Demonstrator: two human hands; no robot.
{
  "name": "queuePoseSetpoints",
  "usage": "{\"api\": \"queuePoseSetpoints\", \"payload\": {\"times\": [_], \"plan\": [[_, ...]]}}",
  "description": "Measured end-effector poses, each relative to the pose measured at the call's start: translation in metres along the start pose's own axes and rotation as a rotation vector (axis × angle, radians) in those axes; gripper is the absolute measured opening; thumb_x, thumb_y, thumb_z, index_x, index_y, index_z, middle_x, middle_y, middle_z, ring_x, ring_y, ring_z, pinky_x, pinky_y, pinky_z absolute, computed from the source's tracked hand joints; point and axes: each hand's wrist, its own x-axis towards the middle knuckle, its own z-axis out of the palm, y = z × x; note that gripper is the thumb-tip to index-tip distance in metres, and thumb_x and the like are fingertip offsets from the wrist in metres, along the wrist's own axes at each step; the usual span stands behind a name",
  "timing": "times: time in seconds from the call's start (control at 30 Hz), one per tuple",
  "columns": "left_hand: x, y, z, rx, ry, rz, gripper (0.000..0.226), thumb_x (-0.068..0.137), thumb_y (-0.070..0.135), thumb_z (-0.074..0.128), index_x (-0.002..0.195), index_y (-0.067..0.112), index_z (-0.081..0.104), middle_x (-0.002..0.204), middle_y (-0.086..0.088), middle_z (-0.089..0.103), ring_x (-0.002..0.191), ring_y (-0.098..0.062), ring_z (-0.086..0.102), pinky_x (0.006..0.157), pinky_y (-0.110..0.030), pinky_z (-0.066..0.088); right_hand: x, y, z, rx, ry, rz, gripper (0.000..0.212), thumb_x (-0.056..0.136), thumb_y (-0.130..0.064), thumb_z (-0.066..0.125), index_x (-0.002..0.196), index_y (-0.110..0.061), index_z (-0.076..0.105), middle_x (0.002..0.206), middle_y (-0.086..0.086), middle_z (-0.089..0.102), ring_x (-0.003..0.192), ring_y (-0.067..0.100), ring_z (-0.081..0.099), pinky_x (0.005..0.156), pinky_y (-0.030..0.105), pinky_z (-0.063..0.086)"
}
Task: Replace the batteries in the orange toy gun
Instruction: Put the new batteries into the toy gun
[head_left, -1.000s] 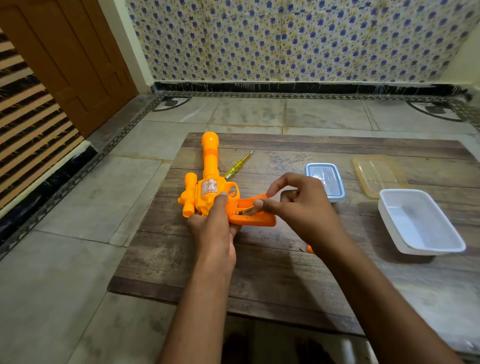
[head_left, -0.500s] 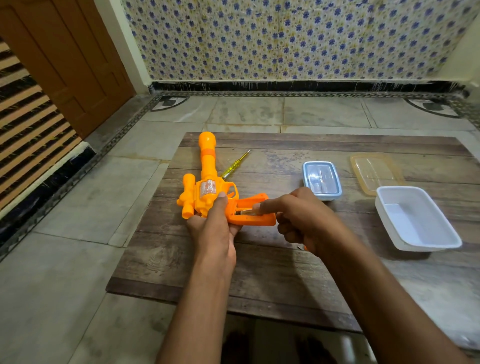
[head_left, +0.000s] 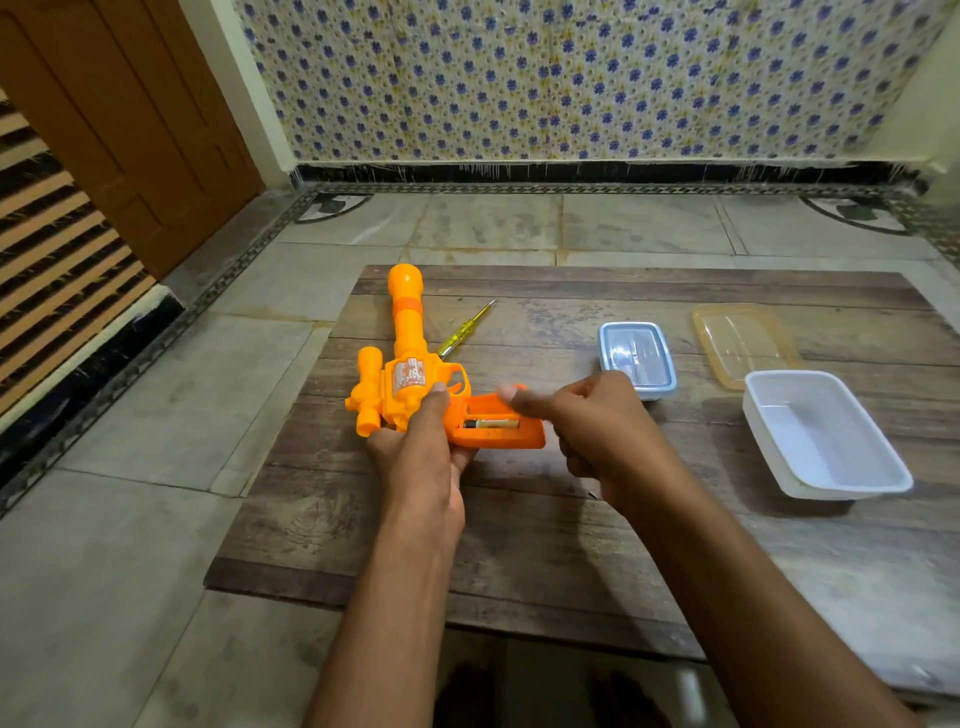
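My left hand (head_left: 421, 447) grips the toy gun (head_left: 405, 332), left on the tabletop (head_left: 519, 545); a battery (head_left: 491, 423) lies in its open handle; right hand (head_left: 597, 431) blurred, I cannot tell its grasp; white tub (head_left: 826, 436) right; sticker (head_left: 410, 375) unreadable.

The toy gun (head_left: 405, 332), left of centre, is bright orange with a darker orange barrel band and a silver-white label. The battery (head_left: 491, 424) in its grip is black and gold. The screwdriver (head_left: 460, 335) handle is clear yellow. At right: a blue-rimmed clear container (head_left: 636, 356), an amber lid (head_left: 743, 340), a white tub (head_left: 826, 436). The board (head_left: 571, 519) is brown woodgrain. The wall (head_left: 571, 78) at the top is white with blue flowers.
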Motion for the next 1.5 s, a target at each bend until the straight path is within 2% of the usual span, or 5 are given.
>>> {"api": "queuePoseSetpoints", "payload": {"times": [0.17,0.37,0.67,1.03,1.5], "plan": [[-0.001,0.001,0.000,0.003,0.043,-0.005,0.045,0.092,0.002,0.071,0.128,0.025,0.055,0.119,-0.009,0.071,0.096,-0.022,0.073,0.057,-0.037,0.061,0.005,-0.004,-0.013,0.514,-0.131,0.248,0.027,0.098,-0.016,0.046,0.107,0.002,0.064,0.059,0.004,0.046,0.047,0.011,0.035,0.044,0.020,0.025],[-0.001,0.002,-0.001,0.022,0.045,-0.013,0.048,0.092,0.002,0.071,0.134,0.020,0.055,0.122,-0.010,0.071,0.103,-0.026,0.073,0.058,-0.038,0.062,0.001,-0.003,-0.020,0.409,-0.147,0.069,0.041,0.095,0.020,0.039,0.130,0.001,0.051,0.089,0.019,0.071,0.070,0.019,0.068,0.064,0.030,0.047],[-0.005,0.001,-0.001,0.045,0.053,-0.017,0.028,0.092,0.000,0.071,0.094,0.025,0.057,0.096,-0.001,0.071,0.087,-0.021,0.072,0.068,-0.043,0.061,0.001,0.004,-0.026,0.058,-0.001,-0.364,0.021,0.091,0.006,0.069,0.110,-0.003,0.072,0.085,0.020,0.072,0.079,0.023,0.079,0.071,0.027,0.062],[-0.005,-0.007,-0.001,0.118,0.072,0.008,0.058,0.091,0.008,0.076,0.141,0.019,0.050,0.124,-0.005,0.069,0.100,-0.023,0.071,0.066,-0.040,0.061,0.009,0.011,-0.015,-0.158,0.048,-0.692,0.016,0.091,-0.009,0.074,0.104,-0.018,0.073,0.094,-0.003,0.077,0.093,0.012,0.075,0.079,0.035,0.060],[-0.001,-0.014,-0.004,0.181,0.075,0.033,0.060,0.088,0.011,0.078,0.141,0.021,0.051,0.126,-0.006,0.070,0.105,-0.029,0.073,0.084,-0.056,0.061,0.015,0.023,0.001,-0.296,-0.026,-0.755,0.019,0.083,-0.009,0.083,0.100,-0.016,0.082,0.092,0.000,0.073,0.088,0.005,0.070,0.079,0.024,0.057]]}}
